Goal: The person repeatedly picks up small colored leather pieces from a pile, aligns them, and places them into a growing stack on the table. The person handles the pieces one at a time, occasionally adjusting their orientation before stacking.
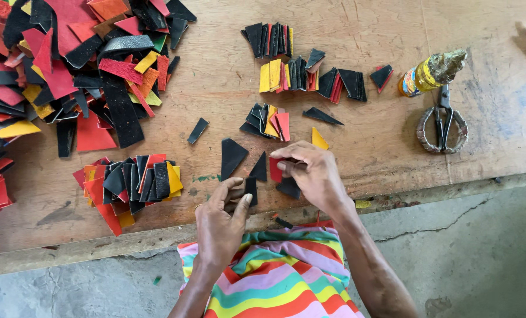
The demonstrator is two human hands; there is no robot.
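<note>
My left hand (220, 219) pinches a small black leather strip (250, 189) between thumb and fingers at the near edge of the wooden board (357, 123). My right hand (311, 172) holds a small red piece (275, 169) at its fingertips, just right of the left hand. A black four-sided piece (232, 156) and a black triangle (259, 167) lie flat just beyond my hands. Another black piece (288, 188) lies under my right palm.
A big heap of red, black, yellow and orange offcuts (68, 65) fills the far left. A fanned stack of cut pieces (130, 182) lies left of my hands; rows of sorted pieces (301, 73) lie beyond. Scissors (443, 121) and a glue bottle (430, 72) sit at right.
</note>
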